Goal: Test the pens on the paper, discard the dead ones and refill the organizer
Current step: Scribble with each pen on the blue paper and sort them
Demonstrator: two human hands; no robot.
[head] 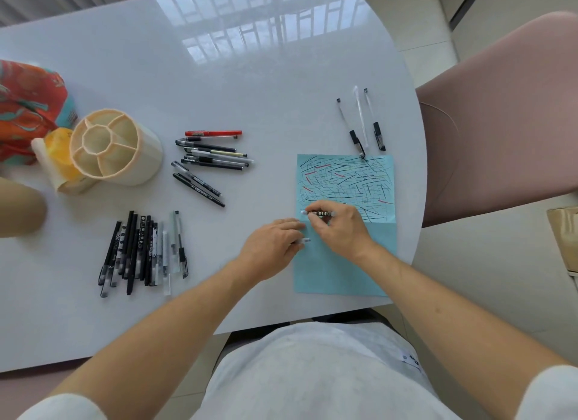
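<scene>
White glossy table: right hand pinching patterned pen mid-barrel over blue paper; left hand gripping cap. Light, stiff, probably slick.

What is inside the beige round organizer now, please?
The organizer's compartments that face the camera show only bare beige walls and floors, with no pens inside. The bottoms of the nearer compartments are partly hidden by the rim, so those cannot be fully checked.

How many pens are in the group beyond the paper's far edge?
3: a black-capped clear pen on the left, a clear-capped white pen in the middle, another black-capped clear pen on the right.
</scene>
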